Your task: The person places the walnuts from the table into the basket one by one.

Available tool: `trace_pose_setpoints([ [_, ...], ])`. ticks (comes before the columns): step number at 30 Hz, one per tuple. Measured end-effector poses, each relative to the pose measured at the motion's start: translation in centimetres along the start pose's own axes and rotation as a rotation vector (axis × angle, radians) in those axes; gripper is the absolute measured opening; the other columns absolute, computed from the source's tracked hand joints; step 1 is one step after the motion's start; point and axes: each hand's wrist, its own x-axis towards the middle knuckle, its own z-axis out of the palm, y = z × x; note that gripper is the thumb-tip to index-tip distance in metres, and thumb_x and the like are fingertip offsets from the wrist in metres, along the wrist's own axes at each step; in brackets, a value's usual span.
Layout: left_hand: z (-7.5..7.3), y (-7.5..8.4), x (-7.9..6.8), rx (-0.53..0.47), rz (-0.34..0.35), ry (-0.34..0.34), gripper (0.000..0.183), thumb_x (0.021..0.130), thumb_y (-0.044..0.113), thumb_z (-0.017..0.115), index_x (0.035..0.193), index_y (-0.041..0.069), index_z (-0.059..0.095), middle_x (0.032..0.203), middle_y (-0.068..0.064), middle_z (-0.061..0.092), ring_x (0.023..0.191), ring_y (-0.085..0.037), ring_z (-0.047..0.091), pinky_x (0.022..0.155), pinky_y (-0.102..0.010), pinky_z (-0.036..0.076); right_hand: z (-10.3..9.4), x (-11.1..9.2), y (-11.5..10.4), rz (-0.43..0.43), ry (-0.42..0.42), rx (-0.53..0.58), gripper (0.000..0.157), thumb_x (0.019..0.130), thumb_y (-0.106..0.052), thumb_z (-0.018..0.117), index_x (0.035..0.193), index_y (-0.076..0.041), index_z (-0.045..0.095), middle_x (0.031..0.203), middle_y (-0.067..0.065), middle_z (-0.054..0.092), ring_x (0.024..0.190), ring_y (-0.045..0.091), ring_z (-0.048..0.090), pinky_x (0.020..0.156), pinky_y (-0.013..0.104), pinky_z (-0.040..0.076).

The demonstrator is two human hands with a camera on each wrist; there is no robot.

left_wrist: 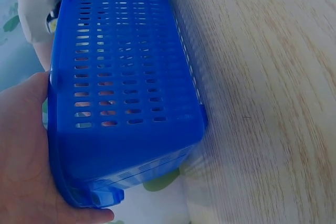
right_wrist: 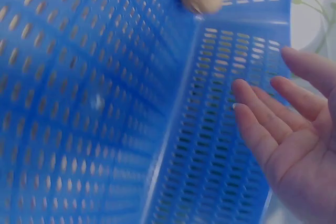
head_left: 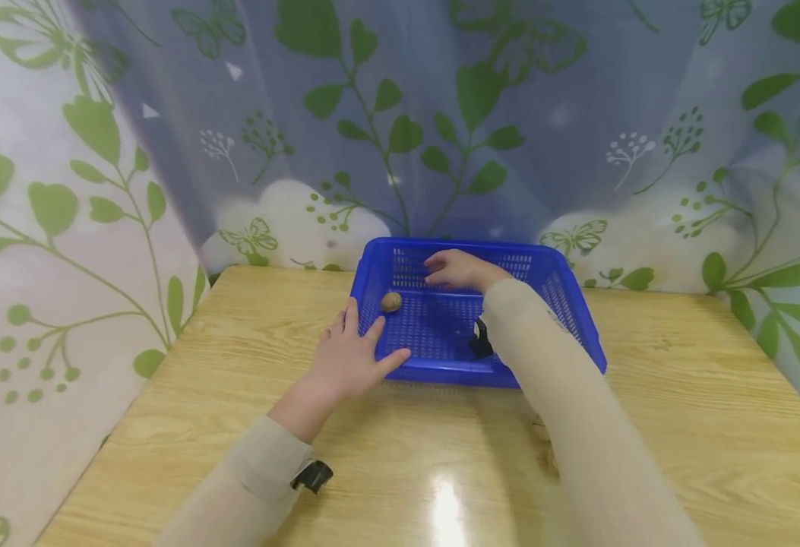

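A blue plastic basket (head_left: 413,372) with slotted walls stands on the table. Inside it, towards the left end, lies a round tan walnut (head_left: 390,302), which also shows near the basket wall in the right wrist view. My left hand (head_left: 348,361) rests on the basket's front left corner with fingers spread. In the left wrist view that hand (left_wrist: 23,156) lies along the rim (left_wrist: 52,129). My right hand (head_left: 457,270) hovers over the back part of the basket. Its fingers (right_wrist: 257,129) are loosely bent and hold nothing.
Small brownish things (head_left: 551,460) lie on the wooden table (head_left: 400,471), partly hidden beneath the right forearm. A patterned curtain (head_left: 427,114) hangs right behind the basket. Black straps are on both sleeves, such as the left strap (head_left: 313,476).
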Motion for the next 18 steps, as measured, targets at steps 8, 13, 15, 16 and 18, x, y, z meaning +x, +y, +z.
trace_pose_setpoints([
  [8,0.2,-0.4,-0.1,0.006,-0.005,0.002,0.084,0.087,0.072,0.029,0.147,0.013,0.03,0.151,-0.029,0.002,0.135,-0.046,0.014,0.105,-0.058,0.02,-2.2,-3.5,0.3,-0.075,-0.023,0.004,0.054,0.095,-0.016,0.054,0.139,0.008,0.035,0.136,0.027,0.043,0.122,0.037,0.045,0.095,0.044,0.042],
  [13,0.2,-0.5,0.1,0.002,0.0,0.015,0.086,0.087,0.073,0.028,0.147,0.012,0.03,0.151,-0.028,0.002,0.136,-0.045,0.014,0.105,-0.057,0.019,-3.7,-5.5,1.5,-0.097,-0.008,-0.035,0.054,0.095,-0.019,0.055,0.139,0.006,0.036,0.136,0.026,0.043,0.123,0.037,0.044,0.097,0.046,0.039],
  [15,0.1,-0.4,0.1,-0.003,0.004,0.009,0.087,0.087,0.073,0.028,0.147,0.011,0.029,0.151,-0.028,0.001,0.136,-0.045,0.013,0.106,-0.057,0.018,-4.1,-6.9,1.9,-0.104,0.006,-0.077,0.052,0.094,-0.019,0.055,0.138,0.004,0.038,0.134,0.024,0.047,0.122,0.035,0.045,0.098,0.046,0.038],
  [16,0.1,-0.4,0.0,-0.008,0.004,0.002,0.087,0.086,0.073,0.028,0.148,0.011,0.029,0.151,-0.028,0.0,0.136,-0.045,0.013,0.106,-0.057,0.017,-4.3,-7.5,2.2,-0.109,0.012,-0.098,0.052,0.094,-0.02,0.056,0.138,0.003,0.039,0.133,0.023,0.048,0.122,0.035,0.045,0.099,0.046,0.037],
  [18,0.1,-0.3,-0.1,-0.008,0.002,-0.015,0.088,0.086,0.074,0.027,0.148,0.011,0.027,0.151,-0.028,-0.001,0.136,-0.045,0.012,0.107,-0.056,0.016,-4.5,-8.8,2.7,-0.113,0.024,-0.134,0.052,0.094,-0.022,0.057,0.137,0.002,0.041,0.131,0.021,0.051,0.121,0.034,0.046,0.099,0.046,0.037],
])
